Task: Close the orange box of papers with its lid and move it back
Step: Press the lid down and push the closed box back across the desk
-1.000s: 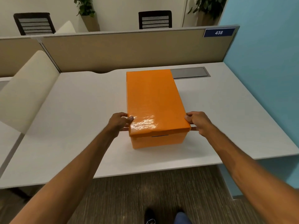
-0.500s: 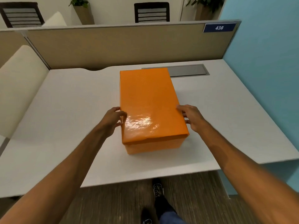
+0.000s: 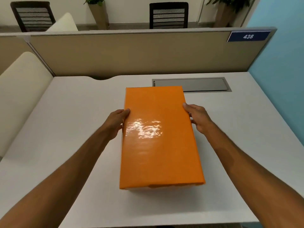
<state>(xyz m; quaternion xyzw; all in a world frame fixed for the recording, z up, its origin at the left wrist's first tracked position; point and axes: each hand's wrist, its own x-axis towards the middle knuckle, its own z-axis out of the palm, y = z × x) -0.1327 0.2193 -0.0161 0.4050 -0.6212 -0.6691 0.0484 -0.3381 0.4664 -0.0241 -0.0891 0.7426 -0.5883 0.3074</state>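
The left hand and right hand were clamped against opposite long sides of the orange box; its lid sat fully closed; the box rested on the table.

Both hands' fingers grip lidded orange box on desk.

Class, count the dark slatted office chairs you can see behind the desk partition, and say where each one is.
2. One chair is at the far left beyond the partition, one chair near the middle. Only their backs show, and the partition could hide others.
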